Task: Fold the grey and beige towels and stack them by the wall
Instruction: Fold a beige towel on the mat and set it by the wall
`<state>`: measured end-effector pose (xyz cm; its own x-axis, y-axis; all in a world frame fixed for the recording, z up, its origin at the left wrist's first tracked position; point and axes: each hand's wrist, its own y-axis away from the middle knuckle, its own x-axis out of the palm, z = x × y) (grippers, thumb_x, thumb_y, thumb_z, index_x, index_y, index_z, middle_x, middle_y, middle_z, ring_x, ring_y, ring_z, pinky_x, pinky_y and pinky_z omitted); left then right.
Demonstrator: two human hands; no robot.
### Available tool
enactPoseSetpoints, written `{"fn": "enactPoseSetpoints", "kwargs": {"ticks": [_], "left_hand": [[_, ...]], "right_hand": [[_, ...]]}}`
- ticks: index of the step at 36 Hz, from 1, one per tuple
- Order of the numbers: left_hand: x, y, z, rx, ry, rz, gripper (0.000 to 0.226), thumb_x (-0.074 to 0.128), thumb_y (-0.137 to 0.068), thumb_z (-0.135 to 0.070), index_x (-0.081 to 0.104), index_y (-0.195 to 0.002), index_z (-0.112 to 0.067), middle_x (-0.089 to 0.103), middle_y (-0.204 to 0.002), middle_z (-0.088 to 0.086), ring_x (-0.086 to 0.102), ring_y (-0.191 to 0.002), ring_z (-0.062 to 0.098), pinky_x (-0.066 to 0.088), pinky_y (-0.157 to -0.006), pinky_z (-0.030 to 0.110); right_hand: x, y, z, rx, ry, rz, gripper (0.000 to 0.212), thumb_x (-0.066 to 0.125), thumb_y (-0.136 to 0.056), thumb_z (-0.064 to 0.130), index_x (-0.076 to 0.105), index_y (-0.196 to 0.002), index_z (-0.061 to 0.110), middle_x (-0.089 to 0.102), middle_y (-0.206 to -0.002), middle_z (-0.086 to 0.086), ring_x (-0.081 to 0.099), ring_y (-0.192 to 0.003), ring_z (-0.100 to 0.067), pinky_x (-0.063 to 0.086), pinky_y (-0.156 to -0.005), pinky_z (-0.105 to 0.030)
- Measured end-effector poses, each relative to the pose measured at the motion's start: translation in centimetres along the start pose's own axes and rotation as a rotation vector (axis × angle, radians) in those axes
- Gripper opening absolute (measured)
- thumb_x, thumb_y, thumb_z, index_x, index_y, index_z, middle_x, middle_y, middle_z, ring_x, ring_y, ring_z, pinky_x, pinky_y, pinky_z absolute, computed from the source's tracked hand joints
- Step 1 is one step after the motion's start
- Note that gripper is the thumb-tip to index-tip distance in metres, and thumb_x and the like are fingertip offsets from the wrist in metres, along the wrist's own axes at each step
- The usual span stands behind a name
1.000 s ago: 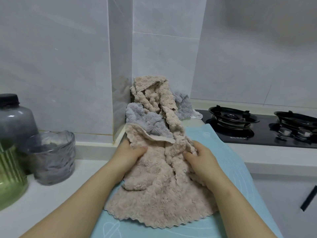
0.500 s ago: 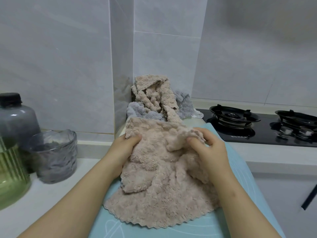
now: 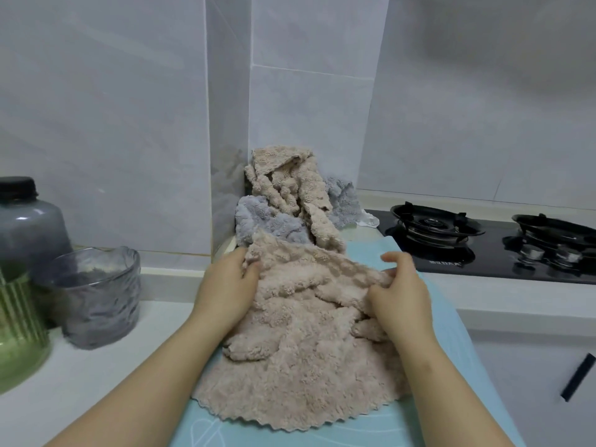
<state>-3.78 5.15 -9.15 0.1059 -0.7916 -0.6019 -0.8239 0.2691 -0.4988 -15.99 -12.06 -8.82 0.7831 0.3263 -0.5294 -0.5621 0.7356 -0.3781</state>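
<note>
A fluffy beige towel (image 3: 296, 359) lies rumpled on a light blue mat (image 3: 451, 343) in front of me. My left hand (image 3: 225, 285) grips its far left corner. My right hand (image 3: 400, 291) pinches its far right edge, index finger lifted. Behind it, in the wall corner, sits a loose pile: a grey towel (image 3: 271, 225), a second beige towel (image 3: 290, 185) draped over it, and another grey towel (image 3: 343, 201) at the right.
A grey glass cup (image 3: 96, 295), a dark-lidded jar (image 3: 29, 227) and a green ribbed container (image 3: 19, 330) stand on the white counter at left. A black gas hob (image 3: 483, 246) with two burners lies at right. Tiled walls close the back.
Both hands pulled the beige towel's far edge apart and toward me, off the pile. The edge is now stretched wider, and more of the grey towel behind shows.
</note>
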Motion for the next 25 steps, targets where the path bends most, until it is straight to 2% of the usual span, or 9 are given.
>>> {"fn": "enactPoseSetpoints", "kwargs": {"ticks": [4,7,9,11,13,16,18,21,25], "left_hand": [[-0.4,-0.1,0.4,0.091,-0.112,-0.157,0.019,0.061,-0.086,-0.020,0.063,-0.088,-0.001,0.048,-0.100,0.009,0.050,-0.099,0.030,0.035,-0.077,0.031],[-1.3,0.1,0.1,-0.039,-0.205,-0.195,0.017,0.057,-0.087,-0.029,0.064,-0.089,-0.014,0.039,-0.091,0.004,0.051,-0.086,0.031,0.038,-0.066,0.033],[-1.9,-0.1,-0.1,-0.086,-0.188,-0.167,0.017,0.057,-0.087,-0.031,0.065,-0.087,-0.016,0.045,-0.088,0.008,0.054,-0.087,0.034,0.037,-0.066,0.034],[-2.2,-0.5,0.1,-0.122,-0.022,-0.123,0.014,0.062,-0.083,-0.024,0.066,-0.080,-0.011,0.059,-0.081,0.015,0.057,-0.084,0.034,0.038,-0.065,0.035],[-2.3,-0.6,0.3,-0.219,0.217,-0.053,0.013,0.064,-0.077,-0.019,0.068,-0.079,-0.007,0.062,-0.065,0.011,0.054,-0.068,0.026,0.037,-0.060,0.031],[-2.3,-0.7,0.1,-0.439,0.631,0.050,0.019,0.051,-0.084,0.001,0.065,-0.075,-0.009,0.039,-0.034,-0.007,0.034,-0.033,0.010,0.030,-0.039,0.015],[-2.4,-0.7,-0.4,-0.516,0.826,0.090,0.028,0.039,-0.090,0.007,0.059,-0.078,-0.009,0.034,-0.034,-0.006,0.029,-0.025,0.004,0.030,-0.032,0.011],[-2.4,-0.7,-0.9,-0.551,1.008,0.053,0.027,0.039,-0.094,0.003,0.057,-0.078,-0.010,0.037,-0.054,0.002,0.052,-0.031,0.005,0.045,-0.035,0.016],[-2.4,-0.5,-1.4,-0.475,1.098,0.006,0.027,0.043,-0.093,0.002,0.059,-0.076,-0.013,0.057,-0.061,0.004,0.065,-0.048,0.007,0.053,-0.049,0.017]], "right_hand": [[-0.7,0.0,0.1,-0.033,0.195,-0.203,0.039,0.052,-0.083,0.006,0.055,-0.119,0.022,0.059,-0.097,-0.002,0.041,-0.107,-0.026,0.029,-0.086,-0.034],[-0.8,0.0,-0.1,-0.054,0.259,-0.269,0.019,0.056,-0.086,0.016,0.067,-0.101,0.021,0.049,-0.095,-0.003,0.037,-0.096,-0.024,0.029,-0.083,-0.033],[-0.8,0.1,-0.1,-0.029,0.204,-0.270,0.015,0.056,-0.086,0.018,0.068,-0.095,0.022,0.041,-0.091,-0.001,0.035,-0.090,-0.020,0.036,-0.077,-0.034],[-0.9,0.1,0.0,0.029,0.119,-0.238,0.015,0.053,-0.087,0.022,0.067,-0.094,0.024,0.045,-0.093,-0.002,0.044,-0.088,-0.024,0.038,-0.067,-0.032],[-1.3,0.1,0.3,0.088,-0.003,-0.195,0.016,0.051,-0.088,0.026,0.066,-0.092,0.026,0.056,-0.093,-0.001,0.053,-0.085,-0.026,0.037,-0.064,-0.031],[-1.4,-0.1,0.3,0.148,-0.223,-0.118,0.015,0.049,-0.091,0.023,0.064,-0.088,0.024,0.057,-0.074,0.009,0.050,-0.071,-0.015,0.034,-0.063,-0.030],[-1.1,-0.1,0.3,0.215,-0.369,-0.086,0.016,0.050,-0.091,0.019,0.065,-0.088,0.017,0.050,-0.067,0.010,0.043,-0.062,-0.010,0.035,-0.069,-0.028],[-0.8,-0.1,0.4,0.335,-0.591,-0.061,0.018,0.050,-0.090,0.014,0.064,-0.081,0.006,0.046,-0.059,0.002,0.042,-0.056,-0.017,0.043,-0.064,-0.033],[-1.0,0.0,1.1,0.334,-0.758,-0.040,0.023,0.048,-0.092,0.011,0.061,-0.075,0.017,0.045,-0.036,0.003,0.053,-0.049,-0.017,0.052,-0.057,-0.030]]}}
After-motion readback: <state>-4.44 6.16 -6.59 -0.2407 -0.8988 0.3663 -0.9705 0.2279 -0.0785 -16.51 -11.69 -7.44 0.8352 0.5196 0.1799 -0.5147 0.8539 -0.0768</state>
